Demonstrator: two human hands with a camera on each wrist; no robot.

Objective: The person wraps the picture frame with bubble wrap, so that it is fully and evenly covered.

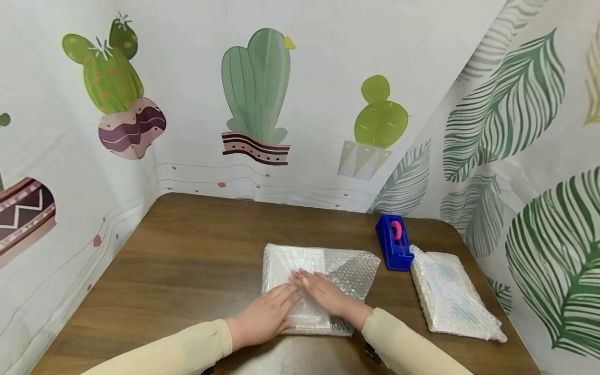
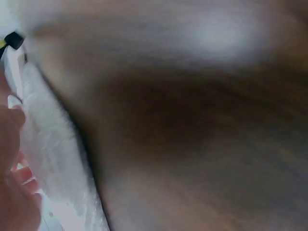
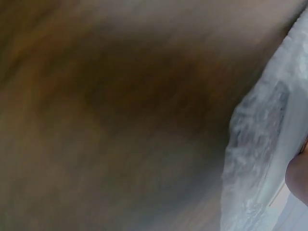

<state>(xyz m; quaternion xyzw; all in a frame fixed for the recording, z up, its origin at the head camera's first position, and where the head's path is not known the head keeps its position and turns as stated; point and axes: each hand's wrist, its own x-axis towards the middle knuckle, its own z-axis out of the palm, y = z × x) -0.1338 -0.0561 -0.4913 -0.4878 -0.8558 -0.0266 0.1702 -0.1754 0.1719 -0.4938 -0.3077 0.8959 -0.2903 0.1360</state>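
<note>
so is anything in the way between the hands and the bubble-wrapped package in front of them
Nothing visible: the left hand and right hand rest directly on the bubble-wrapped package. The blue tape dispenser and the other wrapped package sit off to its right, not between.

On the table, a wrapped parcel lies under the left hand and right hand, a tape dispenser behind it rightward, a second parcel farther right.
</note>
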